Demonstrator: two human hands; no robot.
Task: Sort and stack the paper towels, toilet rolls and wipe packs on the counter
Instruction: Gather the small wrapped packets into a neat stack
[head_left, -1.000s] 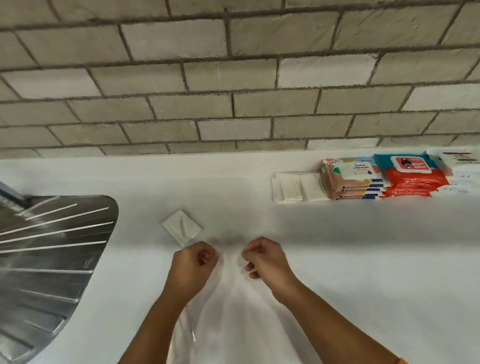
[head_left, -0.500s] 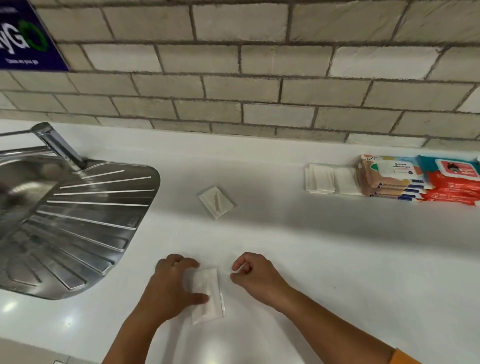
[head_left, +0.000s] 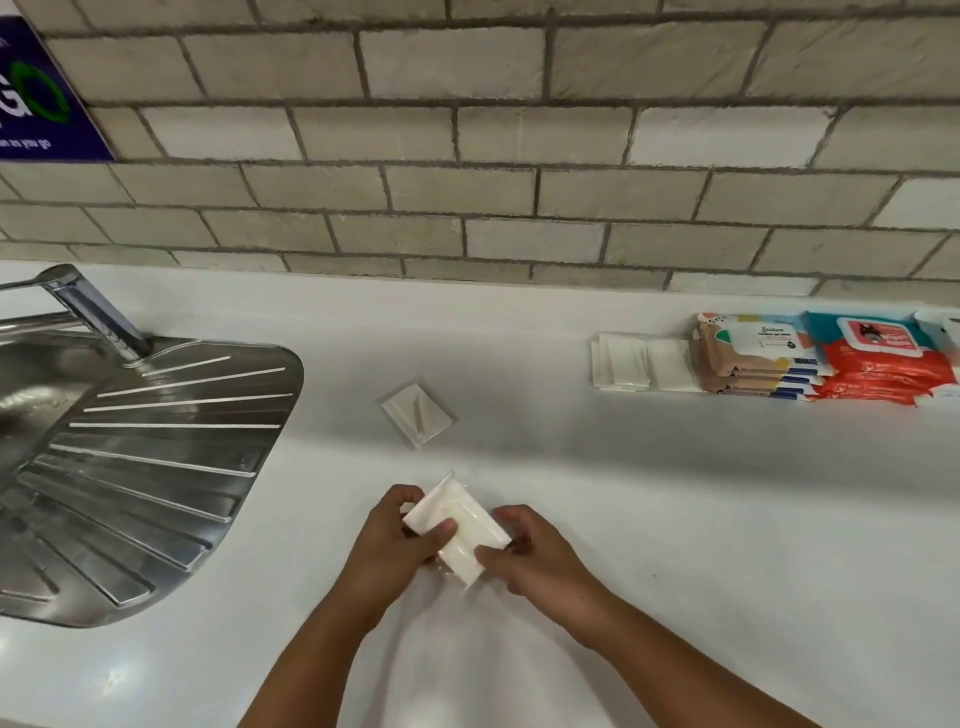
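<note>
A small white napkin packet (head_left: 457, 525) in clear wrap is held just above the white counter (head_left: 675, 519). My left hand (head_left: 395, 545) grips its left end, thumb on top. My right hand (head_left: 530, 556) pinches its lower right corner. A second small white packet with a toothpick (head_left: 417, 414) lies flat on the counter beyond my hands. Against the back wall on the right stand white napkin packets (head_left: 641, 369), a stack of beige wipe packs (head_left: 758, 358) and a stack of red and teal wipe packs (head_left: 883, 358).
A steel sink drainboard (head_left: 140, 457) with a tap (head_left: 88, 306) takes up the left side. A tiled wall (head_left: 467, 156) runs behind the counter, with a blue sign (head_left: 36, 98) at upper left. A white pack edge (head_left: 943, 332) shows at far right.
The packet has come up off the counter; it lay under my left hand before. My right hand, curled beside it earlier, now pinches its corner. The view tilted up and left.
</note>
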